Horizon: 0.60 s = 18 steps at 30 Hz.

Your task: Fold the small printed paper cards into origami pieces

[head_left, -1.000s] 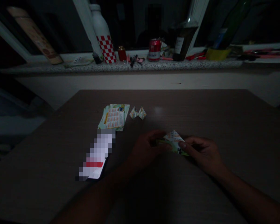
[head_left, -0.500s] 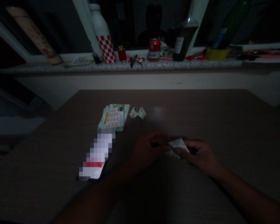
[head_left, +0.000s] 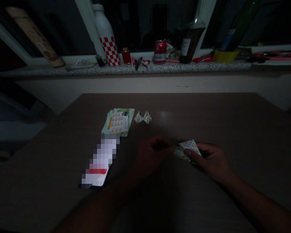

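Note:
A partly folded piece of printed paper (head_left: 191,146), white and green with orange marks, is held just above the table between both hands. My right hand (head_left: 212,158) pinches its right side, thumb on top and fingers behind. At the paper's left end, my left hand (head_left: 151,152) has thumb and forefinger closed on the edge; its other fingers are dim and partly hidden. Farther back stands a small folded paper figure (head_left: 143,117) with two pointed parts. Left of that lies a stack of printed sheets (head_left: 118,122).
A phone (head_left: 100,178) with a lit, blurred screen lies on the dark wooden table (head_left: 232,116), left of my left forearm. Behind, the granite sill (head_left: 87,70) carries a checkered bottle (head_left: 110,48), a red can (head_left: 159,51), a lidded plastic cup (head_left: 190,47) and a yellow pot (head_left: 225,56).
The paper has turned and shifted in my hands, with a green printed section now showing on its left. My left fingers have moved to its left end; my right hand keeps its pinch.

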### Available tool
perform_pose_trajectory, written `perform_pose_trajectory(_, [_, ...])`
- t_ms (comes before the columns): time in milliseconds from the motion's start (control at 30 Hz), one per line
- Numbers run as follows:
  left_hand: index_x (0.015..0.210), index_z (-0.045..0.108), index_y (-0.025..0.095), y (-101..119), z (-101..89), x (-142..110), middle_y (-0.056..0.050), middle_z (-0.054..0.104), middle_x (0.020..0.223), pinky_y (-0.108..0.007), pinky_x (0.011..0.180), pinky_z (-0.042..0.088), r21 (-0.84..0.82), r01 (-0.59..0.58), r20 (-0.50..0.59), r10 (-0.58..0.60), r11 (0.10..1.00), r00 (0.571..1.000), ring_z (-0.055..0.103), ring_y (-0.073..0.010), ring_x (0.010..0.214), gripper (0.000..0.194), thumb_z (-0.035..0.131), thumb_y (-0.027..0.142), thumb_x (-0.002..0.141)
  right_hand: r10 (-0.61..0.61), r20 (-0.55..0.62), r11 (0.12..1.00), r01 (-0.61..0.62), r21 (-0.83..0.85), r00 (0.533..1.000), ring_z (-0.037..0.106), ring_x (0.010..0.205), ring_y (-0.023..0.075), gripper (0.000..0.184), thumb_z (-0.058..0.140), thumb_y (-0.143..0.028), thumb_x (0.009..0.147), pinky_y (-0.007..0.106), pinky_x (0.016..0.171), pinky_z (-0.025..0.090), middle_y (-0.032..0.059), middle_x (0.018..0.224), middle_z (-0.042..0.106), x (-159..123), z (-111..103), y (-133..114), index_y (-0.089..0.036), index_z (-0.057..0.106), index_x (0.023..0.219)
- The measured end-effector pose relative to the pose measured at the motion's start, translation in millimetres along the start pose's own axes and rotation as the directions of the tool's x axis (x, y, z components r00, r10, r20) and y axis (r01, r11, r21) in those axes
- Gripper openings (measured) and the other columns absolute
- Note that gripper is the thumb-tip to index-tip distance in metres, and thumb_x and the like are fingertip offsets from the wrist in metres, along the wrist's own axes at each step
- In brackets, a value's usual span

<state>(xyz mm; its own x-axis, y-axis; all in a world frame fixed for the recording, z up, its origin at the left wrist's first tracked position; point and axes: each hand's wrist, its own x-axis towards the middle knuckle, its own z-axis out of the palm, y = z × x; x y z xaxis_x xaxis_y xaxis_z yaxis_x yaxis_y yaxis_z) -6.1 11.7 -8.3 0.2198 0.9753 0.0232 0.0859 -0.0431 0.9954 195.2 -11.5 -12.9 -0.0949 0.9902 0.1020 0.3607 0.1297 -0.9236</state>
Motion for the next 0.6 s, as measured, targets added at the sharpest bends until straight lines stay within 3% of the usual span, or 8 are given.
perform_pose_trajectory(200, [0.066,0.064,0.015,2.1,0.3,0.8,0.003,0.063,0.063,-0.02,0.056,0.043,-0.001,0.029,-0.024,-0.029,1.0,0.999,0.057,-0.0104,0.061,0.015,0.077,0.022,0.066,-0.022,-0.009,1.0,0.022,-0.002,1.0,0.069,0.063,0.019,0.024,0.064,-0.038,0.078,0.025,0.055,0.055,0.0056,0.077,0.076,0.1,1.0,-1.5,-0.016,0.074,0.084])
perform_pose_trajectory(400, [0.082,0.072,0.019,4.4,-0.3,0.6,-0.001,0.072,0.08,-0.025,0.066,0.048,0.025,0.113,0.024,-0.113,0.993,0.993,0.065,-0.0158,0.074,0.016,0.075,0.028,0.069,-0.028,-0.031,0.999,0.027,-0.024,0.999,0.069,0.063,0.0197,0.023,0.065,-0.037,0.077,0.026,0.054,0.055,0.0056,0.076,0.076,-0.1,0.8,-2.7,-0.017,0.074,0.084])
perform_pose_trajectory(600, [0.085,0.073,0.02,5.2,-1.9,0.3,-0.002,0.073,0.083,-0.026,0.068,0.049,0.105,0.089,0.058,-0.096,0.99,0.994,0.066,-0.0177,0.077,0.017,0.073,0.031,0.071,-0.06,-0.044,0.997,0.058,-0.05,0.997,0.069,0.06,0.0189,0.022,0.065,-0.037,0.078,0.025,0.054,0.055,0.0051,0.075,0.075,0.3,1.1,-1.4,-0.018,0.074,0.084])
